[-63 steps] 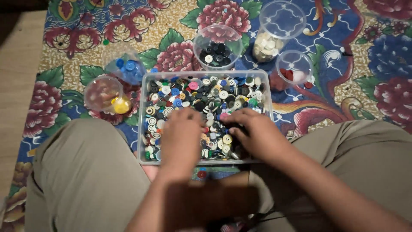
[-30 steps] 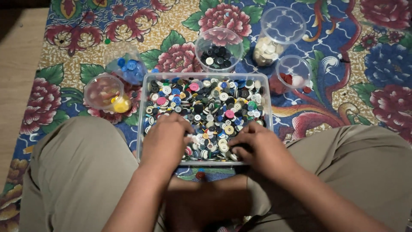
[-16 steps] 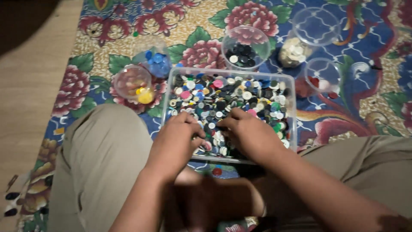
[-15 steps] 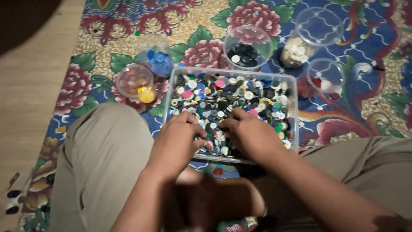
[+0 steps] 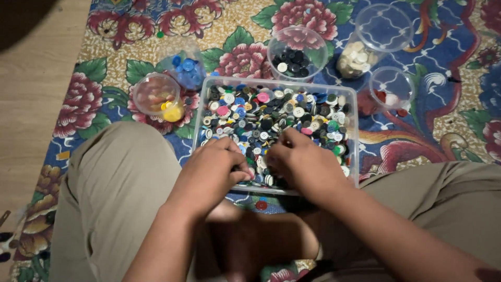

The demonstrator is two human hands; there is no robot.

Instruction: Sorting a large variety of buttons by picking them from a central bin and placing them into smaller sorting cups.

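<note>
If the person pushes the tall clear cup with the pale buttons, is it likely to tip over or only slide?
The tall clear cup looks narrow for its height, so a push near the rim would probably tip it. Its pale buttons fill only the bottom, which may steady it a little. It stands on a patterned mat that looks like cloth, so it probably would not slide easily.

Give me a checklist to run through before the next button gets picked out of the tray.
1. Both hands in the clear tray: ok; left hand and right hand rest on the buttons.
2. A button pinched: cannot tell, fingertips hidden.
3. Cup of dark buttons upright and open: ok.
4. Cup of blue buttons open: ok.
5. Cup with yellow buttons open: ok.
</note>
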